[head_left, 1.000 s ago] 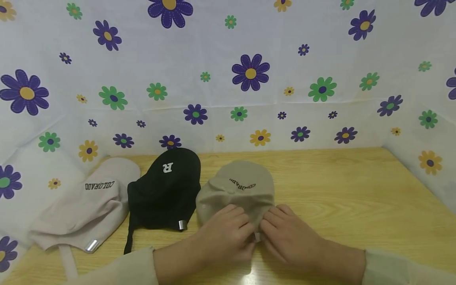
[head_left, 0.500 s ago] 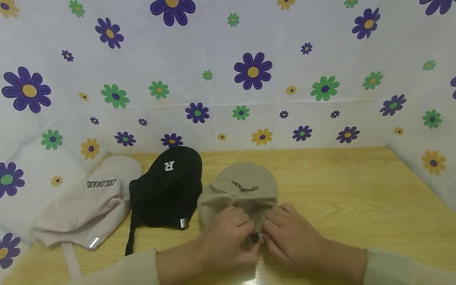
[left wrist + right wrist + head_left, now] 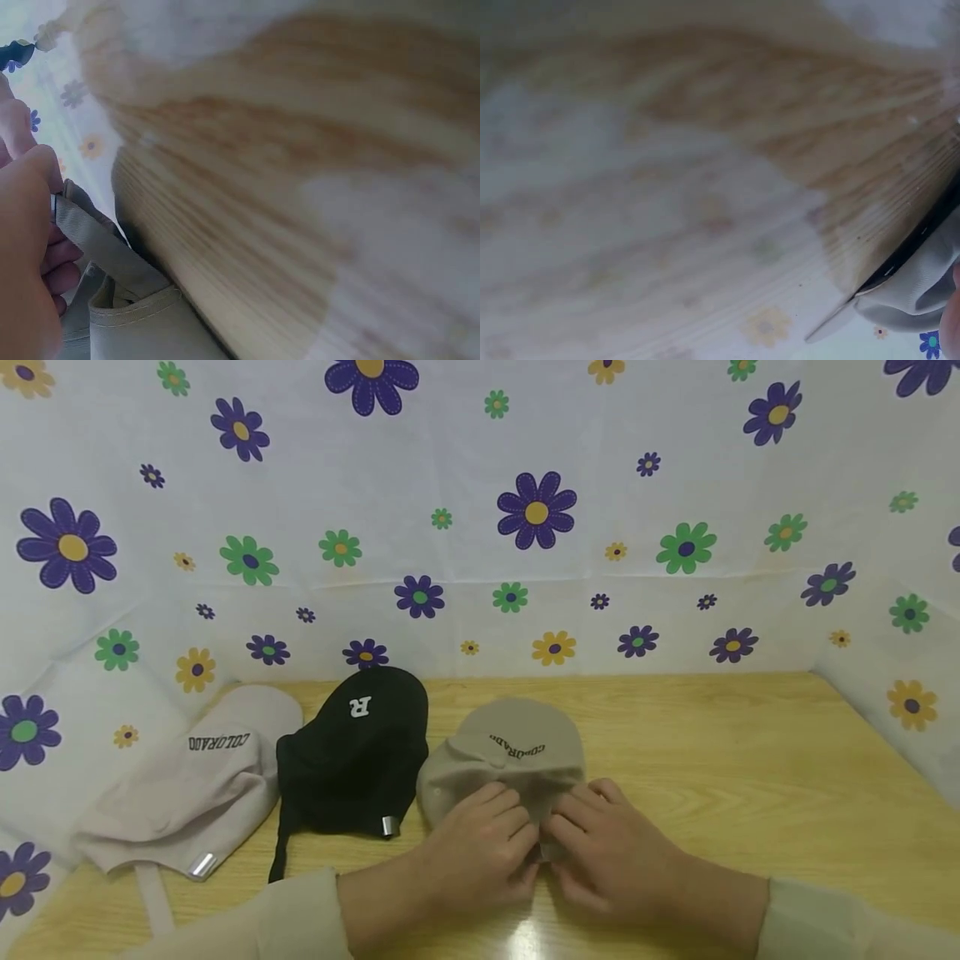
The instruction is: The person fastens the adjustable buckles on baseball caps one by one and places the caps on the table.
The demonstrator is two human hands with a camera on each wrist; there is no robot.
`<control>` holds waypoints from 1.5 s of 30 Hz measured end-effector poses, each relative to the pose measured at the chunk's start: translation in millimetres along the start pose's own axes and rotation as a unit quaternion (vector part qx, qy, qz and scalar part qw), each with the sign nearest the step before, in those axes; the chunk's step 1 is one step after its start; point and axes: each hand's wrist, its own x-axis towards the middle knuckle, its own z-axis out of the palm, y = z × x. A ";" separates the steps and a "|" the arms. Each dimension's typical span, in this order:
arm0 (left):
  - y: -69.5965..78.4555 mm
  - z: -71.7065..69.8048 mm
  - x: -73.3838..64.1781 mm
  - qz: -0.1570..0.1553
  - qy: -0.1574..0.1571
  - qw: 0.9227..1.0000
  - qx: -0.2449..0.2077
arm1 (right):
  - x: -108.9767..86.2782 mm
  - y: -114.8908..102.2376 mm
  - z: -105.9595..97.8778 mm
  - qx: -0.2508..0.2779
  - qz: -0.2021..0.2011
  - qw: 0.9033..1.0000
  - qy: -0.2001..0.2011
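Observation:
A beige baseball cap (image 3: 525,722) lettered COLORADO lies in the middle of the table, its brim away from me. At its near edge my left hand (image 3: 483,843) and right hand (image 3: 618,852) work side by side with curled fingers. The left wrist view shows the cap's back strap (image 3: 105,244) with its end between my left thumb and fingers, where a sliver of metal buckle (image 3: 53,208) shows. My right hand grips the cap close beside; its fingertips are hidden. The right wrist view catches only a finger (image 3: 951,322) and the cap's pale fabric (image 3: 907,289).
Left of the beige cap lies a black cap (image 3: 360,768) with a white R and a metal clasp. Farther left is a pale pink cap (image 3: 202,777), its strap hanging toward me. The wooden table (image 3: 720,760) meets a flower-print cloth (image 3: 450,460) at the back and sides.
Both hands stay at the near edge of the beige cap. The buckle showing between them half a second ago is now mostly covered by fingers. The view has shifted slightly.

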 end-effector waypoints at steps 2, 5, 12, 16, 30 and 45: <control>-2.8 -0.1 0.9 0.003 -0.003 1.000 0.007 | 2.8 0.7 -0.3 -0.004 -0.005 1.000 0.006; -1.3 1.1 -0.8 0.015 0.012 1.000 0.003 | 2.7 -2.7 2.2 -0.001 -0.020 0.999 0.032; -1.1 4.1 -0.1 0.027 0.040 0.999 0.009 | 5.5 -3.2 7.8 0.007 -0.052 0.992 0.111; -0.6 2.2 -0.8 0.017 0.033 0.999 0.004 | 6.4 -4.1 6.9 0.021 -0.055 0.991 0.119; 3.4 0.9 1.2 0.031 0.017 0.999 0.013 | 3.4 1.6 5.5 -0.032 -0.086 0.990 0.108; 6.9 1.1 1.6 0.013 -0.013 1.000 0.008 | 0.7 3.0 3.1 -0.033 -0.091 0.992 0.081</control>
